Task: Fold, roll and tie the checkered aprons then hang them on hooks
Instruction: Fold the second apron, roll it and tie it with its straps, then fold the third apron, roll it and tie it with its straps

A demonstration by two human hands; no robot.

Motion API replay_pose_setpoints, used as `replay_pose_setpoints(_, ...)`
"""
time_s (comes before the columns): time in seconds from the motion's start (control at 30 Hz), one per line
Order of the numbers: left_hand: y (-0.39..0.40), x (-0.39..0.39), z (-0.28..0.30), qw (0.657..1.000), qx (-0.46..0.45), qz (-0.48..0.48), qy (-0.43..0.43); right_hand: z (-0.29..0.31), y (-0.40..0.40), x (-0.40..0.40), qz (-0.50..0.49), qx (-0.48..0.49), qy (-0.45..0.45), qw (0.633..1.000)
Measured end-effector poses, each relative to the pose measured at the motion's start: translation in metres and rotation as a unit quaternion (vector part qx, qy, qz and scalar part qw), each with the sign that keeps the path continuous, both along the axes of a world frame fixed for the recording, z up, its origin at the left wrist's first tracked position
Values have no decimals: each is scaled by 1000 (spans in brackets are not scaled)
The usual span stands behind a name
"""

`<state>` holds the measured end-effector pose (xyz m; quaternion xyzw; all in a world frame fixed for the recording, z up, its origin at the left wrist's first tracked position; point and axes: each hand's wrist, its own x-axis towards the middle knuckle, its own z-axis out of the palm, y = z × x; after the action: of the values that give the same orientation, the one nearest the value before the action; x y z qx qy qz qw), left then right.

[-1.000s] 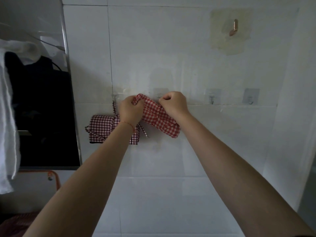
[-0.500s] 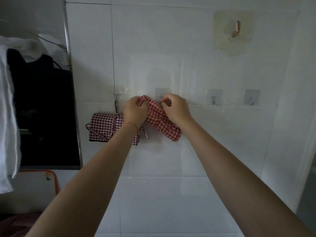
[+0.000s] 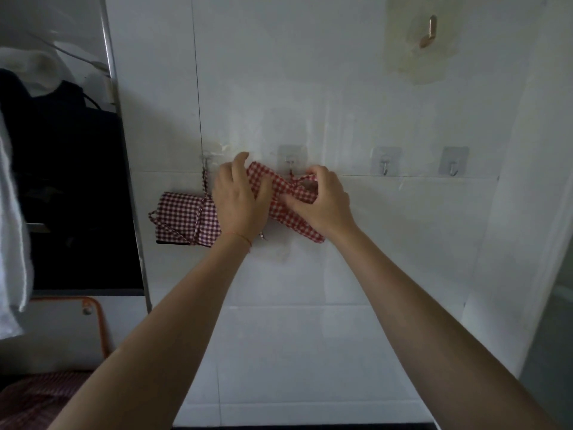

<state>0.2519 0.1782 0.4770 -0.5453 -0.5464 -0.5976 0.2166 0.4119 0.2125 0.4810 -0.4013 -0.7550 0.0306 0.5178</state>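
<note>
A rolled red-and-white checkered apron (image 3: 280, 193) lies tilted against the white tiled wall, just under the second adhesive hook (image 3: 290, 164). My left hand (image 3: 238, 200) holds its upper left end, fingers wrapped over the roll. My right hand (image 3: 322, 203) pinches the apron's tie string near that hook, and the string runs up to it. A darker maroon checkered apron (image 3: 186, 220), rolled and tied, hangs by its string from the leftmost hook (image 3: 204, 159).
Two bare adhesive hooks (image 3: 384, 167) (image 3: 454, 167) sit further right on the wall. A copper hook (image 3: 429, 29) is high up right. A dark opening with a metal frame (image 3: 130, 181) and white cloth (image 3: 12, 212) is at the left.
My left hand has loosened from a fist and moved over the roll. My right hand has shifted down and right along the apron, now pinching the tie at the hook.
</note>
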Motion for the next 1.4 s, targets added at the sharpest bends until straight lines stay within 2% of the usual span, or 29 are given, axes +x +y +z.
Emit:
replay_pose_setpoints(0.13,-1,3,-10,995,-66,64,50,-10,-2,-1,-51,41,-49,997)
replay_pose_setpoints(0.2,-10,3,-13,994,-17,92,65,-14,-9,-2,-81,125,-19,989)
replay_pose_setpoints(0.27,-21,4,-23,989,80,99,80,-23,-22,-6,-94,269,39,958)
replay_pose_setpoints(0.3,-26,3,-34,987,105,91,85,-31,-31,-12,-67,318,49,945)
replay_pose_setpoints(0.33,-33,3,-50,989,99,79,83,-46,-39,-20,-34,341,44,938)
replay_pose_setpoints(0.37,-37,5,-60,994,52,61,73,-56,-45,-27,-13,343,32,939)
replay_pose_setpoints(0.4,-43,3,-83,995,-50,60,60,-79,-51,-37,13,302,13,953)
replay_pose_setpoints(0.43,-45,0,-102,980,-180,68,54,-98,-53,-46,28,249,-4,968)
replay_pose_setpoints(0.5,-45,-13,-143,907,-407,86,61,-139,-54,-61,56,83,-74,992)
replay_pose_setpoints(0.53,-48,-26,-168,867,-488,79,57,-164,-49,-69,77,-19,-132,988)
replay_pose_setpoints(0.6,-60,-51,-221,824,-562,54,56,-212,-40,-78,101,-180,-251,946)
replay_pose_setpoints(0.67,-82,-82,-276,801,-593,64,53,-263,-42,-94,134,-284,-324,893)
replay_pose_setpoints(0.73,-110,-123,-327,784,-614,87,34,-313,-58,-125,164,-338,-340,862)
replay_pose_setpoints(0.87,-145,-184,-387,761,-635,131,-27,-376,-84,-177,187,-393,-351,829)
replay_pose_setpoints(1.0,-184,-258,-444,690,-708,137,-67,-428,-114,-260,218,-446,-351,794)
replay_pose_setpoints(1.13,-211,-314,-486,650,-749,106,-78,-472,-143,-322,225,-508,-322,767)
replay_pose_setpoints(1.23,-220,-331,-505,641,-759,51,-103,-509,-154,-338,172,-540,-310,764)
replay_pose_setpoints(1.33,-221,-336,-515,654,-743,19,-138,-523,-160,-343,80,-599,-275,748)
replay_pose_setpoints(1.4,-219,-337,-518,664,-714,2,-222,-522,-163,-343,17,-661,-204,722)
